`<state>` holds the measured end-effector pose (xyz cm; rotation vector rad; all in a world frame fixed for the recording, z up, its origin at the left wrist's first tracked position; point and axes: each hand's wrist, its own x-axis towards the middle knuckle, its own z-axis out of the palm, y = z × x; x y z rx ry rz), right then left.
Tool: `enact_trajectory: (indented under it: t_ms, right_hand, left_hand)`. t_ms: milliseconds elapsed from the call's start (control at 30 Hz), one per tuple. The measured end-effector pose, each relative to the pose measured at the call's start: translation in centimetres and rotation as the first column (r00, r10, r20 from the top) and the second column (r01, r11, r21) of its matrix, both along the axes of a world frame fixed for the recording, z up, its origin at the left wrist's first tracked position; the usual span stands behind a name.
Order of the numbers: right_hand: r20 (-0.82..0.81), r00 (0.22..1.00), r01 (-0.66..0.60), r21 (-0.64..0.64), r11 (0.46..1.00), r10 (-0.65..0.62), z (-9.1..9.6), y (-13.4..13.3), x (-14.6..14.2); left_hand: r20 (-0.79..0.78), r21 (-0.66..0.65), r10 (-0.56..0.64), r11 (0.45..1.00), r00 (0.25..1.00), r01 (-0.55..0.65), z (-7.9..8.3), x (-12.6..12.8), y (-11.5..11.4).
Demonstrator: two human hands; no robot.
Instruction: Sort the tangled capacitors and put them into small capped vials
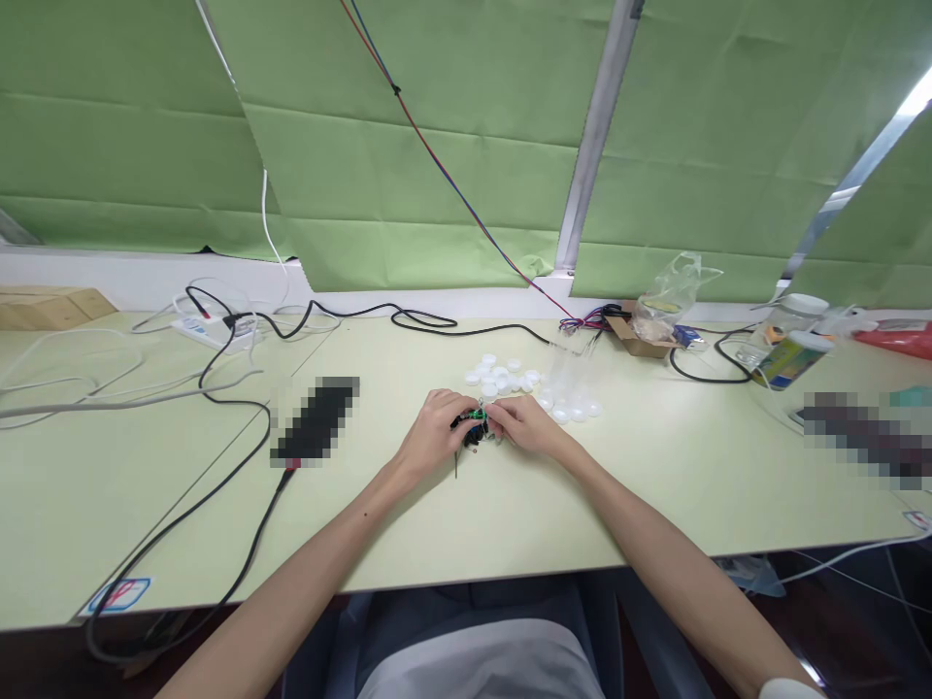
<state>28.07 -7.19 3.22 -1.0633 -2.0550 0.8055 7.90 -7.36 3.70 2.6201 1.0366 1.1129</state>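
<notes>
Close together over the middle of the table [408, 515], my two hands meet at a small green part with black pieces [477, 416], which looks like a little circuit board with wires. The fingers of my left hand [437, 427] are closed on its left side. My right hand [525, 423] pinches at its right edge; exactly what lies between those fingertips is too small to make out. Dark wires or parts [473, 435] show just below the green part, partly hidden by the fingers. Right behind my hands lie several white round caps [502, 374] and clear domed pieces [575, 403].
A black cable [254, 456] runs across the left side to a blurred dark device [316, 422]. At the back stand a power strip [208, 330] and a cardboard box [641, 335] with a plastic bag. A container [793, 359] lies to the right, near another blurred object [866, 437].
</notes>
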Motion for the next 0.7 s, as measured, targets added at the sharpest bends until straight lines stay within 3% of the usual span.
enact_trajectory:
  t_ms: [333,700]
  right_hand:
    - [-0.075,0.997,0.001,0.000,1.000,-0.001,-0.26,-0.01,0.14]
    - [0.053,0.999,0.007,0.069,0.998,-0.010,-0.06,0.04,0.06]
  left_hand:
    - [-0.001,-0.001,0.012,1.000,1.000,-0.012,-0.05,-0.12,-0.02]
    - [-0.007,0.011,-0.006,1.000,1.000,0.006,-0.15,-0.03,0.07]
